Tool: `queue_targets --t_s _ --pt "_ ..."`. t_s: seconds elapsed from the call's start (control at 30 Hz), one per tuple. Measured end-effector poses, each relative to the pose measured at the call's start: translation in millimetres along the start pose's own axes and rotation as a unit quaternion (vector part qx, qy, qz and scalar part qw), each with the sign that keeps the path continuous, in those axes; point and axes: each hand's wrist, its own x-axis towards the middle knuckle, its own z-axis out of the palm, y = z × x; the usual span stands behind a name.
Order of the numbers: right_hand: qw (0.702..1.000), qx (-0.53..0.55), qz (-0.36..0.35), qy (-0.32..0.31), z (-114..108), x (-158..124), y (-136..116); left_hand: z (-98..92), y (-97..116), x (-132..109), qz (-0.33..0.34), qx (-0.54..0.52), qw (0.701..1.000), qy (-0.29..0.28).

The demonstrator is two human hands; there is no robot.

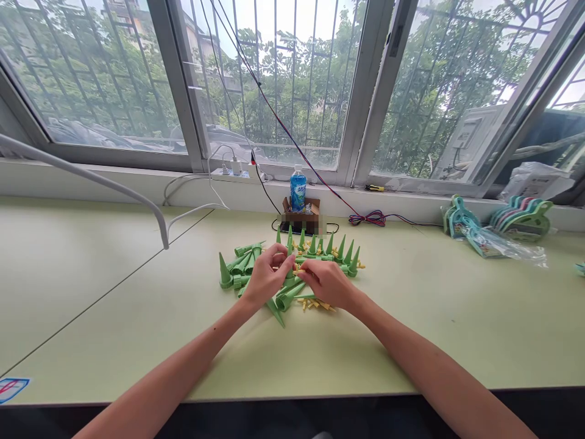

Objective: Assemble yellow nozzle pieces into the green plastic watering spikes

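My left hand [265, 275] is closed around a green plastic cone spike [289, 245], its point upward. My right hand [328, 281] pinches a small yellow plastic piece [298, 272] close beside that spike. More green cone spikes lie loosely to the left, and one green spike [224, 271] stands upright at the pile's left edge. Behind my hands, several upright spikes [349, 251] form a row with yellow bits among them. A small heap of yellow pieces [315, 304] lies under my right hand. Fingers partly hide the held parts.
A blue liquid bottle [298, 190] stands by a small cardboard box [312, 206] at the back. Coiled cable [372, 217] lies right of it. Packaged dustpan-like items [521, 219] sit at the far right. A white curved tube [150, 210] reaches in from the left.
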Motion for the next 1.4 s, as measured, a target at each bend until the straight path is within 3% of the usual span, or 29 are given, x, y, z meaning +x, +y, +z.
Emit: queue_targets --t_s 0.2,0.4,0.77,1.13,1.4 --pt "1.000 -0.027 0.006 -0.009 2.1 0.1 2.6 0.7 3.2 -1.2 -0.006 -0.002 1.000 -0.001" --pt "0.999 0.021 0.032 -0.007 -1.3 -1.3 -2.7 -0.1 -0.1 -0.1 -0.001 -0.002 1.000 0.008" --pt "1.000 0.008 -0.003 -0.022 0.6 -0.6 0.3 -0.1 4.1 -1.8 0.000 0.004 1.000 -0.006" --pt "0.999 0.038 0.033 -0.019 -3.0 -1.4 -4.1 -0.2 3.1 -1.5 0.003 -0.001 1.000 -0.004" --pt "0.999 0.048 0.014 -0.017 -2.2 -0.9 -3.2 -0.2 2.5 -1.4 0.003 -0.006 1.000 -0.006"
